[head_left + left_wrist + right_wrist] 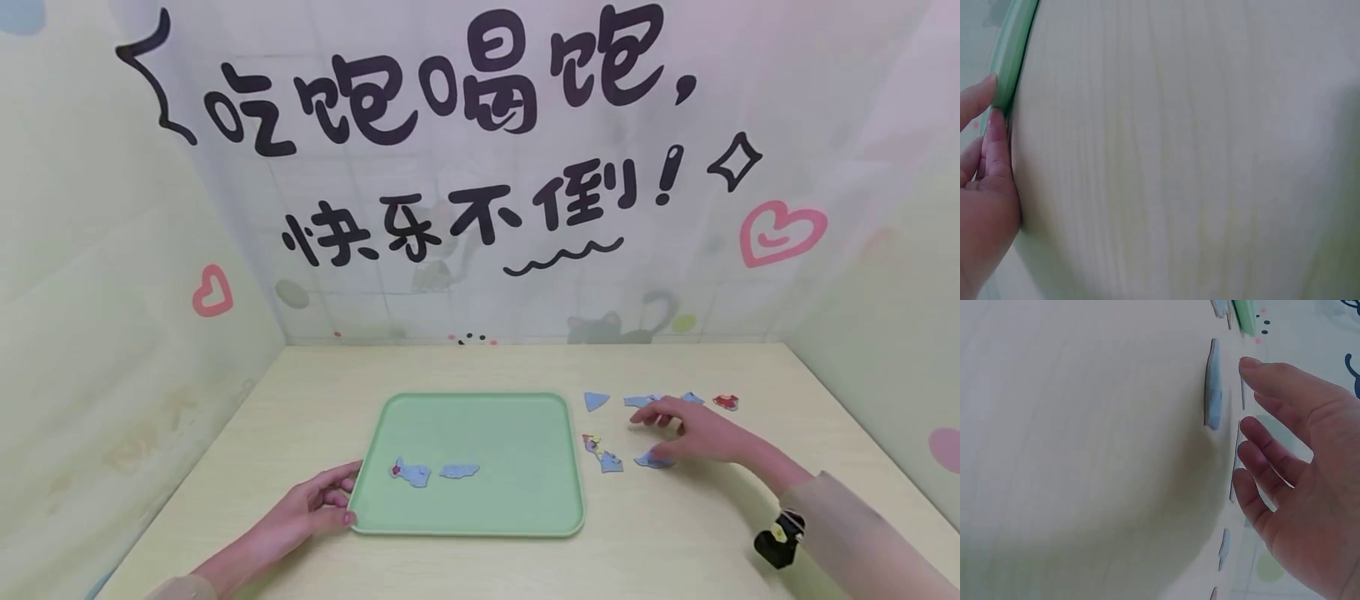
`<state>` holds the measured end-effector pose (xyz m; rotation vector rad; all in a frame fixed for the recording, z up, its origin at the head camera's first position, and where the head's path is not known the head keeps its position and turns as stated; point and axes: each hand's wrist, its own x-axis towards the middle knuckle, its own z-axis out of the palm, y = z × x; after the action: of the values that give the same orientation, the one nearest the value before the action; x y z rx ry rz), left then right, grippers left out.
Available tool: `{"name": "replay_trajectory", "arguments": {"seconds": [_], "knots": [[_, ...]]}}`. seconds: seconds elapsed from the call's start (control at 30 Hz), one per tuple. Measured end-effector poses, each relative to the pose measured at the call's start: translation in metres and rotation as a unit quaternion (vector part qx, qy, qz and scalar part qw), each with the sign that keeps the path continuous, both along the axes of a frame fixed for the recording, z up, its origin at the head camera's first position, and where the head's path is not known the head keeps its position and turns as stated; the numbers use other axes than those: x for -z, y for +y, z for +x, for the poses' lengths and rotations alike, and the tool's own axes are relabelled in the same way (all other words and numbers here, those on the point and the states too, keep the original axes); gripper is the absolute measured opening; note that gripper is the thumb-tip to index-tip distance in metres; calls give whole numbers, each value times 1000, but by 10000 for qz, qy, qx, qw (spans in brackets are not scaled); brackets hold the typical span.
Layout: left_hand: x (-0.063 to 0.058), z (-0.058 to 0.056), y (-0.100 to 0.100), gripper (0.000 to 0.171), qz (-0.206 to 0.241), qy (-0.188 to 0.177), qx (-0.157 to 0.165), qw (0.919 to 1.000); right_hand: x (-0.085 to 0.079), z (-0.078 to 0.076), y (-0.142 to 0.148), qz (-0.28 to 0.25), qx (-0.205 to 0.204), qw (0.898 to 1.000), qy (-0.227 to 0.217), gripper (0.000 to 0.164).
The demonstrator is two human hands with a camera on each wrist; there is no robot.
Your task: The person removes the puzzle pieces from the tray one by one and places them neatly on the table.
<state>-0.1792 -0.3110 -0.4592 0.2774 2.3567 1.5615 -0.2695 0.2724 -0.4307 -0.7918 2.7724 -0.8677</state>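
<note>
A light green tray [517,467] lies flat on the table. My left hand [311,504] grips its left rim near the front corner; in the left wrist view thumb and finger meet the green edge. Two flat, irregular light-blue pieces, like puzzle pieces, lie in the tray: one with a red spot [414,476], the other a plain strip [459,472]. My right hand [701,431] hovers over more pieces right of the tray, fingers loosely bent and holding nothing. A blue piece [1214,387] lies closest below it, partly hidden by the hand in the head view.
Right of the tray lie a blue triangular piece [596,401], a patterned piece [591,443], a blue piece [611,462] and a red piece [725,402]. Two others sit partly behind the right hand. Printed cloth walls [480,300] border the table's back and sides.
</note>
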Motion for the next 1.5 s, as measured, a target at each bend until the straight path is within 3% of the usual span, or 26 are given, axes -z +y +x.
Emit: {"name": "replay_trajectory", "arguments": {"seconds": [0.17,0.6,0.93,1.5], "knots": [[-1,1,1,80,-23,-16,17,10000,-10,-12,-27,-75,-217,9995,228,43],[0,1,-1,79,-32,-55,-30,10000,-25,-32,-107,-484,-872,9949,162,45],[0,0,0,80,-56,-67,-37,10000,-16,-30,-163,-472,-1424,9887,28,46],[0,0,0,80,-33,-113,-22,9999,-1,-20,-235,379,-2276,9726,290,39]]}}
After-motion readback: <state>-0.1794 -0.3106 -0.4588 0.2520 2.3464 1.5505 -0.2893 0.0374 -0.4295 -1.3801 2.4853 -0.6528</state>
